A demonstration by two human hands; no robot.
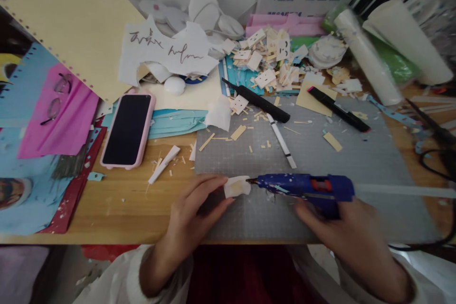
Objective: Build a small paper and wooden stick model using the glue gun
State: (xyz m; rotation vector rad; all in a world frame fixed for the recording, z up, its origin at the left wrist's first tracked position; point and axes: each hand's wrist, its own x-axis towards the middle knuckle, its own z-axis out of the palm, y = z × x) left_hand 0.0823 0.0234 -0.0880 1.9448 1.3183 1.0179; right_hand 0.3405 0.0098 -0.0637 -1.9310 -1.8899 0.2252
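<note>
My left hand (pixel 199 213) pinches a small white paper piece (pixel 236 187) by its left edge, with a yellowish patch in its middle. In my right hand (pixel 356 232) is a blue hot glue gun (pixel 302 185), my fingers wrapped round its handle. Its dark nozzle points left and meets the right edge of the paper piece, or hovers just over it; I cannot tell which. A clear glue stick (pixel 402 191) sticks out of the gun's back end. Under both hands lies a grey cutting mat (pixel 228 161).
Beyond the hands lie a black craft tool (pixel 256 97), a white pen (pixel 281 140), a black marker (pixel 338 109) and a heap of small paper pieces with drawn faces (pixel 265 78). A pink-cased phone (pixel 128 128) and glasses (pixel 59 97) are at left. A black cord (pixel 427 247) curves at right.
</note>
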